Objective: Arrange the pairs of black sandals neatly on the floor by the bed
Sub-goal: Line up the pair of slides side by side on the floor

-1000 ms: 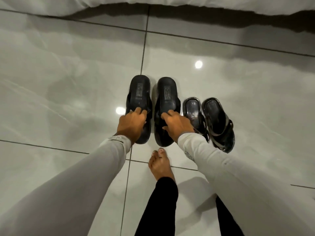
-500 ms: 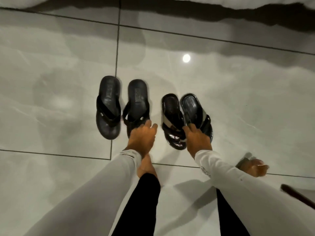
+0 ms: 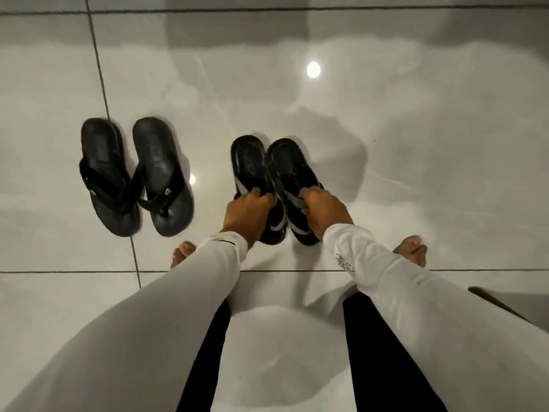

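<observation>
Second pair, strap sandals: left strap sandal (image 3: 252, 173) and right strap sandal (image 3: 292, 176), black glossy footbeds, pale grey straps, lying side by side and touching, on the tile just past the grout line (image 3: 282, 271) that crosses in front of the feet. Left hand (image 3: 248, 214) has its fingers curled closed over the strap of the left one; right hand (image 3: 323, 212) likewise clamped on the strap of the right one. Can't tell if the soles are lifted or resting on the floor (image 3: 416, 144).

Handling, my read: light, flexible rubber or foam, soles stiff enough to slide flat, nothing fragile. Glossy tile looks slick, so they should push easily and may overshoot. Straps are the natural hold; heel edge is an alternative for nudging.

Thong sandals (image 3: 135, 176), matte black with black straps, sit together to the left, near but apart from the held pair, one overlapping a vertical grout line. Bed edge not clearly in view.
</observation>
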A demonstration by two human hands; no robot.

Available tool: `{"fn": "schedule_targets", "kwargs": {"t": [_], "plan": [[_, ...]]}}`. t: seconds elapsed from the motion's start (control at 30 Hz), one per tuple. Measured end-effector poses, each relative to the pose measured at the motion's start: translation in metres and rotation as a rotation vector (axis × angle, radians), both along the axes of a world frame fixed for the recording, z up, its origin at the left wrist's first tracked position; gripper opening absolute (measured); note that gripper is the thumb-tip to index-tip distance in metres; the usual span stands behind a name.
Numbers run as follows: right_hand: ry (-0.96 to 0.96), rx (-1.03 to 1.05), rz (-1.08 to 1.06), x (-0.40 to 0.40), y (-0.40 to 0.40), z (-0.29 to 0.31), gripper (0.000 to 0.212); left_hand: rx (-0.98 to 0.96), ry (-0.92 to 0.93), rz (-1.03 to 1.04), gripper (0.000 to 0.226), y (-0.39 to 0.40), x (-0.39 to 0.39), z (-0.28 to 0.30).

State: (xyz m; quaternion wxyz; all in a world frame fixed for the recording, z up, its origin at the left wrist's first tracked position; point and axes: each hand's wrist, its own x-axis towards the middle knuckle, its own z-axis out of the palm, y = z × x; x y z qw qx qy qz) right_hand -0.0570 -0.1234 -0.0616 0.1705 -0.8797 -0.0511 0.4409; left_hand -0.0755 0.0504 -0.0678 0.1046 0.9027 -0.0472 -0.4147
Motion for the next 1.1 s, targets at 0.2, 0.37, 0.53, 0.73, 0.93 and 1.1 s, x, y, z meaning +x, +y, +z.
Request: {"fn": "schedule_targets", "kwargs": {"t": [0.2, 0.37, 0.53, 0.73, 0.93, 1.1], "plan": [[-0.028, -0.075, -0.156, 0.005, -0.093, 0.021, 0.031, -0.037, -0.040, -0.127, 0.033, -0.089, 0.018, 0.019], [-0.024, -0.112, -0.154, 0.024, -0.158, 0.017, 0.036, -0.055, -0.086, -0.121, 0.023, -0.167, 0.035, 0.012], [-0.030, -0.112, -0.079, 0.036, -0.193, 0.002, 0.032, -0.050, -0.121, -0.055, 0.022, -0.217, 0.047, 0.003], [-0.006, -0.068, -0.023, 0.042, -0.214, 0.009, 0.055, -0.058, -0.091, 0.095, 0.028, -0.233, 0.046, 0.018], [-0.085, -0.224, 0.011, 0.027, -0.226, 0.031, 0.078, -0.052, -0.029, 0.224, 0.063, -0.213, 0.027, 0.044], [-0.110, -0.314, 0.137, 0.041, -0.216, -0.002, 0.122, 0.159, 0.056, 0.005, 0.094, -0.190, 0.045, 0.008]]}}
